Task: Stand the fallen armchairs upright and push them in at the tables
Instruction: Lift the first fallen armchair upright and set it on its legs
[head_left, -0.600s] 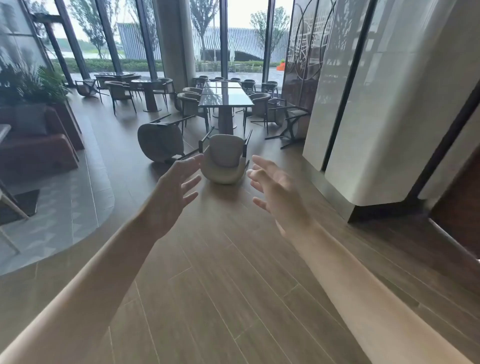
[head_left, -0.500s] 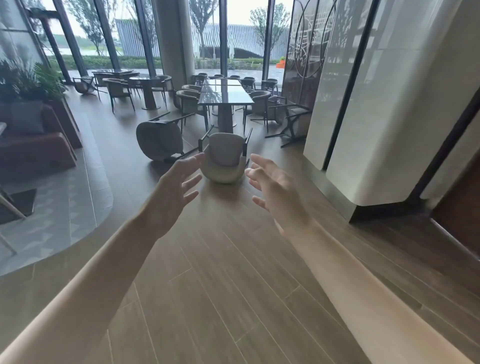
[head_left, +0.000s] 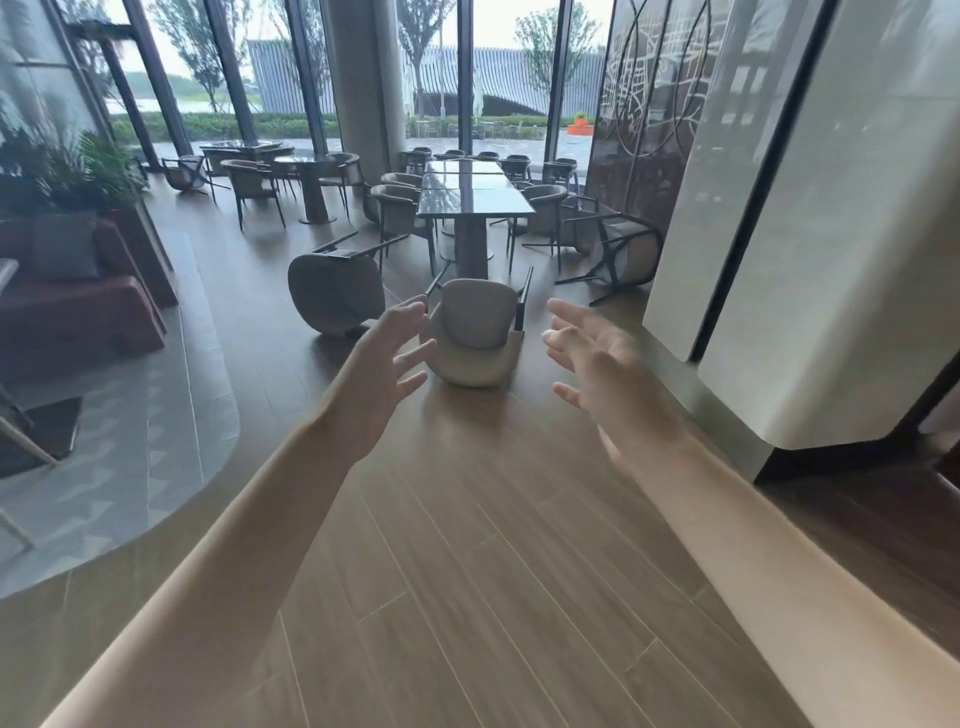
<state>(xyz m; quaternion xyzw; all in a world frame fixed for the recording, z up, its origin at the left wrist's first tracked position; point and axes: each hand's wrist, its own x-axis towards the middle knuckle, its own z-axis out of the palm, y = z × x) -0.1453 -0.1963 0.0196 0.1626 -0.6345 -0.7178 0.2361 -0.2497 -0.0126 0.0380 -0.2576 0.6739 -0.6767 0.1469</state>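
A beige armchair (head_left: 475, 332) lies on its back on the wooden floor, dark legs pointing at the long glass-topped table (head_left: 475, 195). A second armchair (head_left: 335, 291) lies tipped over to its left. A third fallen armchair (head_left: 621, 254) rests on its side near the right wall. My left hand (head_left: 384, 374) and my right hand (head_left: 597, 364) are stretched forward, fingers spread, either side of the nearest chair and short of it. Both hands hold nothing.
Upright chairs (head_left: 543, 213) line both sides of the long table. A round table (head_left: 311, 187) with chairs stands back left. A red sofa (head_left: 78, 306) and plants sit on the left by a grey tiled area. A white curved wall (head_left: 810, 249) bounds the right.
The view has come nearer to the fallen chairs, which look larger. Both hands stay raised and spread in much the same pose.
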